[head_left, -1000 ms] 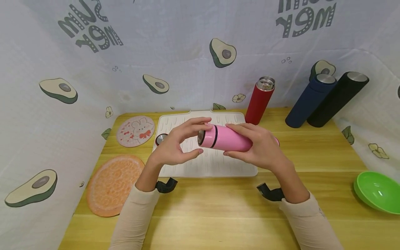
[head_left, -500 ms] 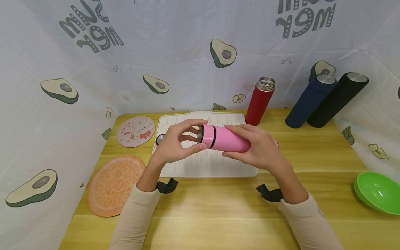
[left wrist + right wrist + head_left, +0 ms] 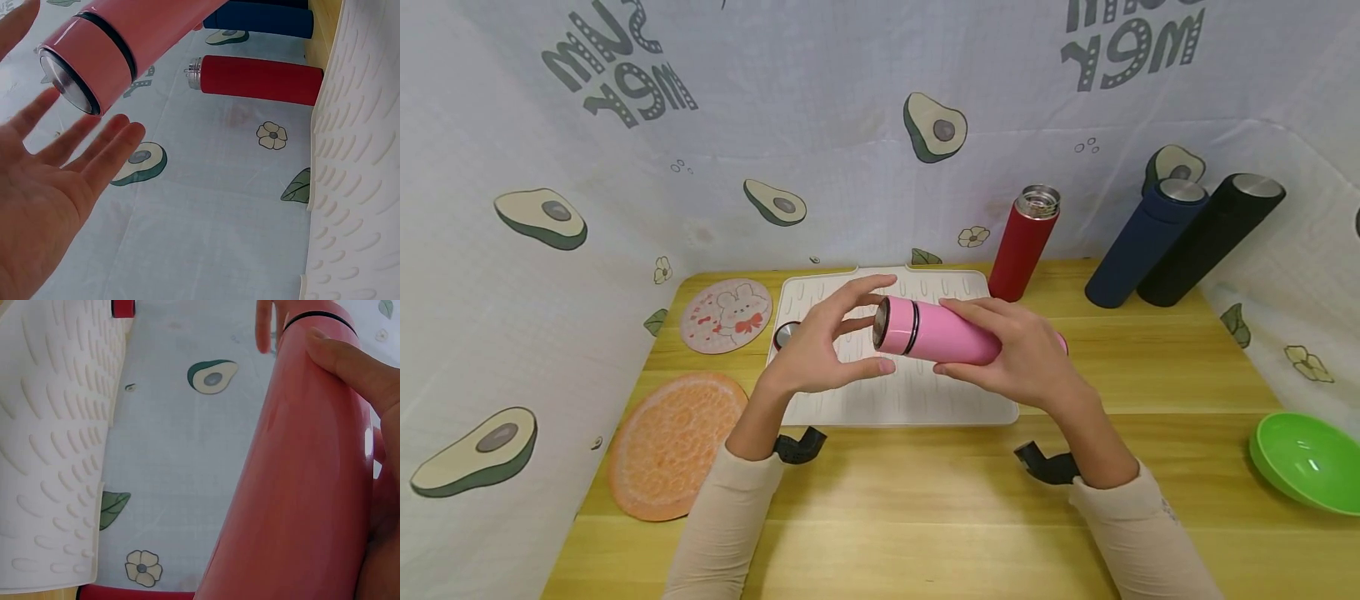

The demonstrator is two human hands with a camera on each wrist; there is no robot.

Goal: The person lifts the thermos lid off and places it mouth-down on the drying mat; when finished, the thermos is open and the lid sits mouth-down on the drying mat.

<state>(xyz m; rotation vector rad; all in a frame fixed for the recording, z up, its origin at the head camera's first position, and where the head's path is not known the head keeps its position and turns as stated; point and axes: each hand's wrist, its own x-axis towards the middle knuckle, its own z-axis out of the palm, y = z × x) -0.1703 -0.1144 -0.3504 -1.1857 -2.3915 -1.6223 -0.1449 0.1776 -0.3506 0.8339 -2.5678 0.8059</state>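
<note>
A pink thermos point(image 3: 951, 333) with a black ring below its lid point(image 3: 895, 326) is held tilted sideways over the white mat, lid end to the left. My right hand point(image 3: 1026, 350) grips its body, thumb and fingers wrapped round it, as the right wrist view also shows. My left hand point(image 3: 820, 346) is spread around the lid end, its thumb and fingers apart from the lid. In the left wrist view the left fingers point(image 3: 106, 150) are extended just beyond the lid's metal top point(image 3: 65, 81).
On the white mat point(image 3: 880, 400) lies a red-rimmed cap point(image 3: 786, 334). A lidless red thermos point(image 3: 1024, 242) stands behind; blue point(image 3: 1142, 242) and black point(image 3: 1210, 237) thermoses stand at back right. A green bowl point(image 3: 1307, 462) is at right, a bunny mat point(image 3: 726, 316) and orange-slice mat point(image 3: 677, 446) at left.
Half a second ago my left thumb and fingers closed in on the lid; now they have spread away from it. The right hand keeps its grip, and the thermos has barely shifted.
</note>
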